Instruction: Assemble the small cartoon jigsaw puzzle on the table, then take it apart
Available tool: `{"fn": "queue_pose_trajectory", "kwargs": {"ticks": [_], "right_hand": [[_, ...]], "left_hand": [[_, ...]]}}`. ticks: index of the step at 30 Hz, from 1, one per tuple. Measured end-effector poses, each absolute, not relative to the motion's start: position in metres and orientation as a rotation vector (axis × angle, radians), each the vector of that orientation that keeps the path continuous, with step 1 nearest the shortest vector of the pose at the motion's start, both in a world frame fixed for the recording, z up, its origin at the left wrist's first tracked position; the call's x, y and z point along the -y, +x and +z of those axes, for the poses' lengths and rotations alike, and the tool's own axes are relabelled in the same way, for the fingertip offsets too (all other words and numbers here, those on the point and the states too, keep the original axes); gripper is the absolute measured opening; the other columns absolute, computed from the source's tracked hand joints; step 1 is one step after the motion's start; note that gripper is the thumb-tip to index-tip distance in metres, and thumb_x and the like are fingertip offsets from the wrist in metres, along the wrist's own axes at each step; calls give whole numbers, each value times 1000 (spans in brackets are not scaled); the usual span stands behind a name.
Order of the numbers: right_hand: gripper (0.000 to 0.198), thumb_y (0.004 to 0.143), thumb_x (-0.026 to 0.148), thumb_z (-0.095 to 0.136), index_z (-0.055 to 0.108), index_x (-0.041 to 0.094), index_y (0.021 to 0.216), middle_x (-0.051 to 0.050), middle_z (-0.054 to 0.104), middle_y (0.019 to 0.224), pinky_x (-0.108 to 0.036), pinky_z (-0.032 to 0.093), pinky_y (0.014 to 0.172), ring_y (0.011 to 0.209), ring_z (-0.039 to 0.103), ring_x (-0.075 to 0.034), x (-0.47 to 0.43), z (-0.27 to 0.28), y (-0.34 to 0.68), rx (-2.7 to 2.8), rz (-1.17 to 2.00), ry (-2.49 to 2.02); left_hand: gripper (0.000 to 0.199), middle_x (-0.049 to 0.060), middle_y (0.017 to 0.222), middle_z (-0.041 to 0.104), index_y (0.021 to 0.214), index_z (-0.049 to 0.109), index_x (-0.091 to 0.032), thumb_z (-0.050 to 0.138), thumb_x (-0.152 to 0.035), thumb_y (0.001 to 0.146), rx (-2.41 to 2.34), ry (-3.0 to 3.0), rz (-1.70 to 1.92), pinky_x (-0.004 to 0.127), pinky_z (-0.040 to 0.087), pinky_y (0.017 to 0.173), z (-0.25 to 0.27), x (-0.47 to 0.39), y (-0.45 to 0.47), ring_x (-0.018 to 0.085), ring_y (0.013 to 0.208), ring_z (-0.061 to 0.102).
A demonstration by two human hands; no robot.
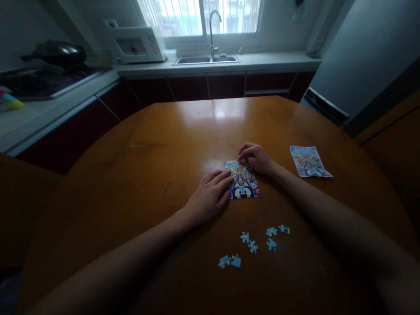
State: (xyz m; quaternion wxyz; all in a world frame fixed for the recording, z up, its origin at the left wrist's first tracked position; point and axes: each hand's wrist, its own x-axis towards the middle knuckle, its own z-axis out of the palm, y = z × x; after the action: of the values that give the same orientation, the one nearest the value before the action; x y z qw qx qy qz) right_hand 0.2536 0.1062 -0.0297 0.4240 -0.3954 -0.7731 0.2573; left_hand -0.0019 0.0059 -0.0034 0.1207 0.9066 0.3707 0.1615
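Note:
A partly assembled jigsaw puzzle (pixel 243 180) lies flat on the table, crowded with small figures above a blue cartoon dog's face. My left hand (pixel 213 192) rests flat across its left edge, fingers stretched out and slightly spread. At the puzzle's top right edge is my right hand (pixel 256 157), its fingers curled and drawn together with the tips down by the edge. Whatever those fingertips hold, if anything, is hidden. Nearer to me lie several loose pale-blue puzzle pieces (pixel 252 246), scattered singly and in close pairs.
A creased picture sheet (pixel 308 161) with a matching design lies right of my right forearm. All this is on a brown wooden table (pixel 157 144). Beyond it stand a counter with a sink (pixel 193 60), a microwave (pixel 136 43) and a stove with a dark pan (pixel 61 52).

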Motion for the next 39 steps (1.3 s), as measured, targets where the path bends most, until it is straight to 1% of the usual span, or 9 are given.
{"fn": "queue_pose_trajectory", "kwargs": {"ticks": [4, 8, 22, 25, 28, 30, 33, 36, 39], "right_hand": [[30, 73, 5, 54, 78, 22, 65, -6, 67, 85, -34, 52, 76, 80, 63, -18, -106, -31, 254, 1948, 653, -1005], [31, 74, 6, 54, 80, 22, 70, -6, 67, 86, -34, 52, 76, 80, 63, -18, -107, -32, 253, 1947, 639, -1009], [33, 74, 4, 53, 81, 23, 72, -6, 68, 88, -33, 52, 78, 82, 63, -18, -107, -31, 253, 2004, 652, -999], [33, 74, 5, 54, 80, 24, 72, -5, 68, 89, -34, 52, 79, 82, 63, -18, -108, -33, 254, 2000, 645, -1003], [31, 74, 6, 54, 80, 23, 72, -6, 68, 88, -34, 51, 78, 82, 63, -18, -108, -34, 253, 2005, 639, -997], [31, 74, 6, 53, 79, 21, 73, -7, 68, 88, -33, 51, 75, 81, 63, -19, -107, -31, 252, 1956, 619, -1024], [32, 77, 6, 49, 78, 19, 78, -7, 69, 85, -32, 50, 72, 79, 62, -19, -107, -27, 255, 1782, 525, -1135], [32, 79, 7, 47, 77, 18, 82, -7, 71, 83, -33, 50, 73, 78, 62, -18, -110, -25, 259, 1605, 479, -1230], [29, 78, 7, 48, 75, 17, 80, -8, 73, 85, -34, 50, 74, 77, 63, -19, -112, -26, 260, 1550, 497, -1253]], "left_hand": [[42, 5, 155, 50, 142, 56, -24, 53, -29, 101, -1081, 2642, 483, 54, 36, 118, -4, -6, -2, 29, 142, 42], [42, 6, 155, 50, 143, 55, -24, 53, -29, 101, -1084, 2642, 476, 55, 37, 117, -4, -6, -2, 29, 142, 42], [42, 7, 154, 51, 142, 55, -23, 53, -28, 101, -1078, 2656, 454, 55, 36, 118, -2, -5, -1, 29, 142, 41], [45, 8, 155, 48, 146, 51, -25, 53, -29, 101, -1069, 2655, 464, 54, 35, 119, -2, -6, -2, 30, 142, 41], [50, 10, 156, 44, 149, 47, -25, 55, -28, 100, -1045, 2639, 559, 52, 37, 117, 1, -5, -3, 30, 139, 42], [48, 11, 149, 49, 147, 50, -25, 57, -26, 99, -977, 2643, 657, 49, 40, 115, 4, -2, -3, 29, 135, 46], [36, 8, 129, 63, 136, 59, -27, 58, -29, 100, -753, 2717, 687, 44, 44, 109, 10, 8, 0, 26, 122, 53], [29, 5, 118, 68, 128, 65, -30, 57, -38, 102, -470, 2775, 512, 42, 43, 106, 15, 24, 4, 25, 115, 54], [34, 5, 119, 68, 131, 65, -32, 57, -46, 101, -291, 2751, 348, 42, 41, 107, 17, 35, 8, 25, 115, 54]]}}
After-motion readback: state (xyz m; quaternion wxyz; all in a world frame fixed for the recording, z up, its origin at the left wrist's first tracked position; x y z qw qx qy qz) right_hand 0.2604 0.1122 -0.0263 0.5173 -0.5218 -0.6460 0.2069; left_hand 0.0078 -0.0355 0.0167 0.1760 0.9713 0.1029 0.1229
